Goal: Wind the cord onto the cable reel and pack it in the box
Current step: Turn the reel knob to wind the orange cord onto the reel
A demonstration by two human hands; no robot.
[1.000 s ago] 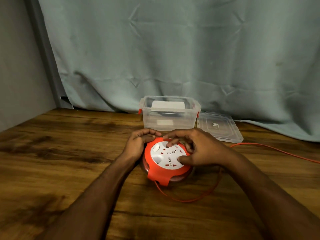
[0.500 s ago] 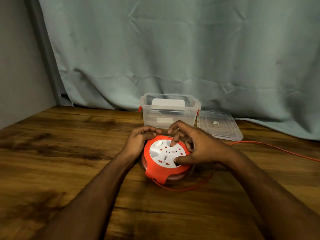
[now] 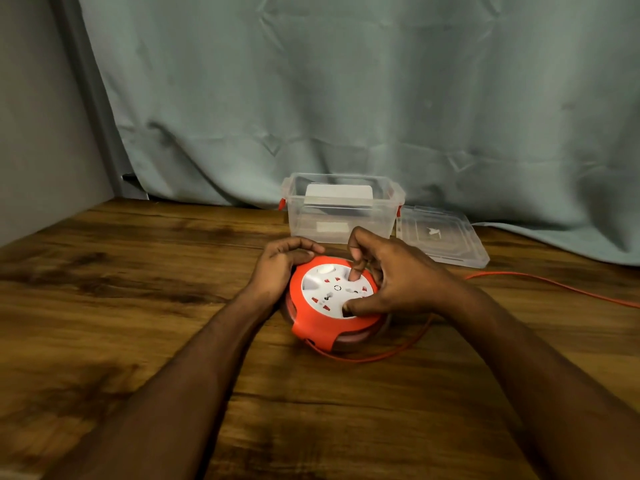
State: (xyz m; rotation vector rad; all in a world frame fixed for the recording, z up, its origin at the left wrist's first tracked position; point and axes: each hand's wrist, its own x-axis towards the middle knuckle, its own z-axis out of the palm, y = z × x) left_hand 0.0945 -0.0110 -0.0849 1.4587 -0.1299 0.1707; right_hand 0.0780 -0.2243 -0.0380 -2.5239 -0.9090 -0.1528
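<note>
An orange cable reel (image 3: 313, 327) with a white socket face lies flat on the wooden table (image 3: 138, 306). My left hand (image 3: 280, 265) grips its left rim with curled fingers. My right hand (image 3: 394, 278) rests on top, index fingertip and thumb pressed onto the white face. An orange cord (image 3: 381, 355) loops out from under the reel's front and runs off to the right edge. Behind the reel stands a clear plastic box (image 3: 343, 216) with red latches, open at the top.
The box's clear lid (image 3: 440, 237) lies flat to the right of the box. A grey-green curtain (image 3: 346, 98) hangs behind the table, and a grey wall (image 3: 41, 133) closes the left side.
The white face has turned under my right hand, whose index finger now points down onto it. The cord loop in front of the reel has grown shorter and tighter.
</note>
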